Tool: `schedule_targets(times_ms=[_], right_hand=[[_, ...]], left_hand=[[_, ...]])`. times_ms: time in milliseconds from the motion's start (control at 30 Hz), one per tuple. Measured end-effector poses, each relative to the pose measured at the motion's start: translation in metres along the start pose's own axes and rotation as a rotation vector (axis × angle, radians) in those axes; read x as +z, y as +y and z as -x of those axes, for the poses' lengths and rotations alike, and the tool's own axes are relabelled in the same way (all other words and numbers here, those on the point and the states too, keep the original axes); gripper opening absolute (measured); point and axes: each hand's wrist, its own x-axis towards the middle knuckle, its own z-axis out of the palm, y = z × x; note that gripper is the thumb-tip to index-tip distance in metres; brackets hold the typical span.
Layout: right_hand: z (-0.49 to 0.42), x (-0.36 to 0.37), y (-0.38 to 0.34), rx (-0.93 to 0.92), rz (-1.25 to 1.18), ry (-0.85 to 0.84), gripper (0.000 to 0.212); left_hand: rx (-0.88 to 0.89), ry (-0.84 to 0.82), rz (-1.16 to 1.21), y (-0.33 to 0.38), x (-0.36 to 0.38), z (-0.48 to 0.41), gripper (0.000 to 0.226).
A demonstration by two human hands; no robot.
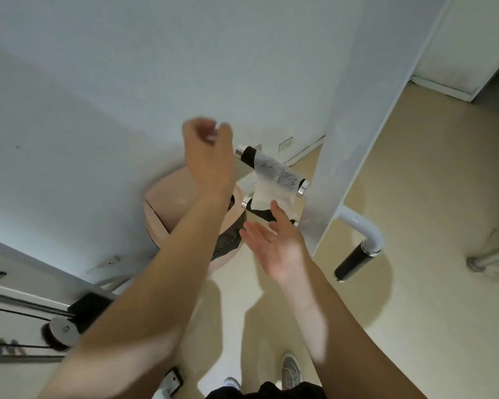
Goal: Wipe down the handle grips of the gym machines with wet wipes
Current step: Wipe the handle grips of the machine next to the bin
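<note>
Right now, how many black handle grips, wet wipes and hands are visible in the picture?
black handle grips: 3, upper, lower, far right
wet wipes: 1, draped over the upper grip
hands: 2, left hand, right hand
total: 6

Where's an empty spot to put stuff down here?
Bare floor lies right of the white pillar and around the lower black grip. It is crowded by the bin, where the left hand, right hand and the wipe on the upper grip bunch together.
</note>
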Motion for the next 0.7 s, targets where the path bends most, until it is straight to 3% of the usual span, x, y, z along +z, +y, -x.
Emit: schedule_targets(times_ms=[33, 133, 233, 333, 433, 533, 633, 700], right_hand=[[0.003, -0.003, 0.002, 0.015, 0.035, 0.019, 0.031], [0.021, -0.015, 0.004, -0.051, 0.142, -0.003, 0.021], [0.049, -0.021, -0.003, -0.272, 0.305, 0.011, 0.019], [0.07, -0.02, -0.015, -0.685, 0.428, 0.129, 0.021], [0.074, -0.021, -0.025, -1.123, 0.617, 0.295, 0.017], [0.061, -0.019, -0.04, -1.366, 0.86, 0.455, 0.05], [0.047, -0.004, -0.064, -1.317, 1.005, 0.442, 0.084], [0.04, 0.005, -0.076, -1.212, 1.013, 0.414, 0.088]], left_hand=[[-0.167, 0.008, 0.046, -0.013, -0.011, 0.013, 0.021], [-0.563, -0.235, 0.192, -0.048, -0.023, 0.042, 0.054], [-0.684, -0.553, 0.356, -0.067, -0.017, 0.053, 0.073], [-0.742, -0.722, 0.461, -0.073, -0.007, 0.049, 0.073], [-0.845, -0.753, 0.67, -0.075, 0.003, 0.049, 0.086], [-0.889, -0.824, 0.872, -0.069, 0.021, 0.056, 0.088], [-0.963, -0.703, 0.984, -0.057, 0.043, 0.06, 0.099], [-0.956, -0.58, 0.971, -0.043, 0.053, 0.059, 0.08]])
